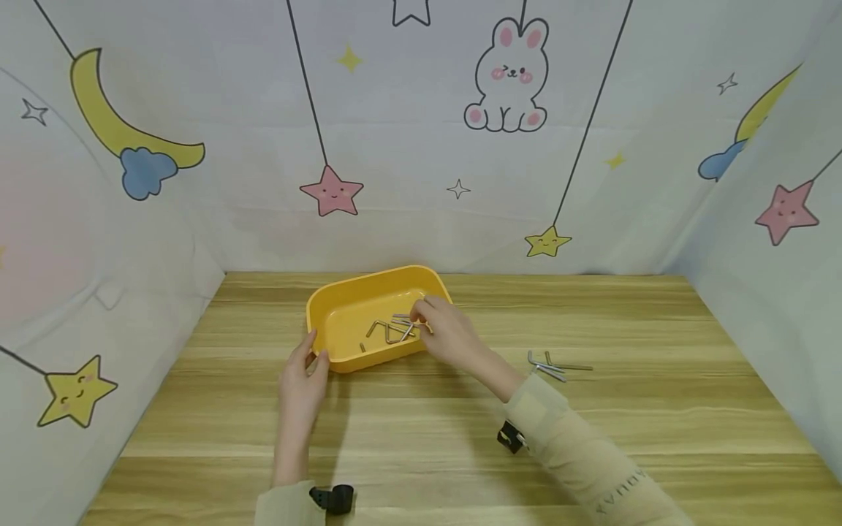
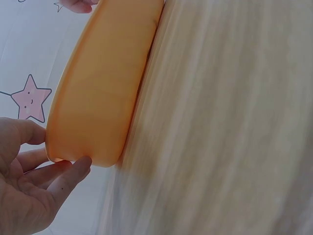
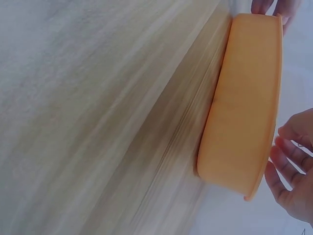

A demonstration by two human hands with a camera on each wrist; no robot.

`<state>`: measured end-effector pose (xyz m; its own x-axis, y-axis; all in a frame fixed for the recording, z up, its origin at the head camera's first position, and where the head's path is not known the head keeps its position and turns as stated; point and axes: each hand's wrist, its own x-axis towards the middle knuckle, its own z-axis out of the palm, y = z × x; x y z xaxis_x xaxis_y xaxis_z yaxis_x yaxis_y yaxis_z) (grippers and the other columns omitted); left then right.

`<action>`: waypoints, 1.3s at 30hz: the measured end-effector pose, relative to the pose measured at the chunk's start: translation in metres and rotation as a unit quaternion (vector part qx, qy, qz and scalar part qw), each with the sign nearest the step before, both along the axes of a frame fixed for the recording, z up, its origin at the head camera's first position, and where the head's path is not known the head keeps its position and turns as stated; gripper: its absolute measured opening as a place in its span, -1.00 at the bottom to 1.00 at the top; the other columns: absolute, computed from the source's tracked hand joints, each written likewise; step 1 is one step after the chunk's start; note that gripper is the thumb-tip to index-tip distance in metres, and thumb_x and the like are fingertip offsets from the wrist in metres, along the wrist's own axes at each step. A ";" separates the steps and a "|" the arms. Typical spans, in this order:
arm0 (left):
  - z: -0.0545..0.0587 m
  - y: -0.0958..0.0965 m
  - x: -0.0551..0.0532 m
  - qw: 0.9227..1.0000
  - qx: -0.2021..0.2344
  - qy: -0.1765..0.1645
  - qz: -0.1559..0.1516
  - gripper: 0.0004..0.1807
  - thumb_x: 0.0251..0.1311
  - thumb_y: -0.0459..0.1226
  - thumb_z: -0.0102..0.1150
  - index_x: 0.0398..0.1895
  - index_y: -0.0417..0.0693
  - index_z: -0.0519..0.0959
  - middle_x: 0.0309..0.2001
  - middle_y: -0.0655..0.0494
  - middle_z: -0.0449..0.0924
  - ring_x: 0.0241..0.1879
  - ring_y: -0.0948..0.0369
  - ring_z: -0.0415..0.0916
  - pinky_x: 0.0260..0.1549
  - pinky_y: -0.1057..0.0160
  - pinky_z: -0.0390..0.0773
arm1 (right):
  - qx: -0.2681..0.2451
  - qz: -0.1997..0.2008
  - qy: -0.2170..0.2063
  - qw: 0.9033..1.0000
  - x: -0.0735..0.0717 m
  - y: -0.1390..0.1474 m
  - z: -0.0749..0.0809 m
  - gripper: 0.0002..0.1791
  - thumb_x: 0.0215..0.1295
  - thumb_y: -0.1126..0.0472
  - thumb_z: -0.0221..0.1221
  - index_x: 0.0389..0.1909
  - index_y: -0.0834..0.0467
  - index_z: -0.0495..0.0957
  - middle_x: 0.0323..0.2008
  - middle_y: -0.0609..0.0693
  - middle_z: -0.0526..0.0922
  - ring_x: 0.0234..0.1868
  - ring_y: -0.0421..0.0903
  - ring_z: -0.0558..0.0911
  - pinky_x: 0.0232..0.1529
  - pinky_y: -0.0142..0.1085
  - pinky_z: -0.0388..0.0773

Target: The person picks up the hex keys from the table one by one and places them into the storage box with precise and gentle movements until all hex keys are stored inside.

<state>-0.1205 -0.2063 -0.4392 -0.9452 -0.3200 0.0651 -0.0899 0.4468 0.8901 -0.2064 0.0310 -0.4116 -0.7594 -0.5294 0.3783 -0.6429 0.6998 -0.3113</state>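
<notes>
A yellow plastic bin (image 1: pixel 368 361) stands on the wooden table with several metal hex keys (image 1: pixel 388 330) lying inside, toward its right half. My left hand (image 1: pixel 304 380) holds the bin's near left corner; in the left wrist view its fingers (image 2: pixel 34 132) and thumb lie against the end wall. My right hand (image 1: pixel 449 332) reaches over the near right rim, bent fingertips right at the hex keys. Whether a key is between them is too small to tell. From the right wrist, the thumb and index finger (image 3: pixel 288 128) are close together beside the rim, and the bin wall hides the keys.
More hex keys (image 1: pixel 549 367) lie in a loose pile on the table (image 1: pixel 421 446) to the right of the bin. A cloth backdrop (image 1: pixel 421 146) with stars, moons and a rabbit surrounds the table at the back and sides.
</notes>
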 end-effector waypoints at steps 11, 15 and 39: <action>0.002 0.000 0.000 1.000 0.007 -0.002 -0.004 -0.45 0.39 -0.28 -0.07 0.42 -0.16 0.22 0.43 -0.25 0.17 0.30 -0.22 0.32 0.25 -0.06 0.45 | -0.008 -0.001 0.031 0.999 0.006 0.017 -0.002 -0.81 0.09 0.42 0.18 -0.29 0.12 0.56 -0.37 -0.05 0.58 -0.34 -0.17 0.46 -0.32 -0.33 0.48; 0.003 0.000 0.000 1.000 0.009 -0.003 -0.004 -0.45 0.39 -0.27 -0.07 0.43 -0.15 0.22 0.43 -0.24 0.17 0.30 -0.21 0.32 0.26 -0.05 0.45 | -0.005 -0.004 0.034 0.999 0.008 0.023 -0.003 -0.80 0.08 0.42 0.18 -0.28 0.11 0.56 -0.37 -0.07 0.58 -0.35 -0.17 0.44 -0.35 -0.35 0.44; 0.005 0.002 0.002 1.000 0.016 -0.005 -0.006 -0.46 0.40 -0.27 -0.07 0.43 -0.15 0.22 0.44 -0.24 0.15 0.31 -0.22 0.31 0.26 -0.05 0.44 | 0.050 -0.022 0.049 0.997 0.024 0.069 -0.016 -0.80 0.02 0.39 0.28 -0.34 0.09 0.56 -0.42 -0.09 0.54 -0.32 -0.14 0.49 -0.32 -0.28 0.44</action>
<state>-0.1182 -0.2045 -0.4341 -0.9494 -0.3109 0.0456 -0.0938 0.4191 0.9031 -0.1828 0.1005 -0.4280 -0.7446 -0.5349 0.3993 -0.6347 0.7527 -0.1752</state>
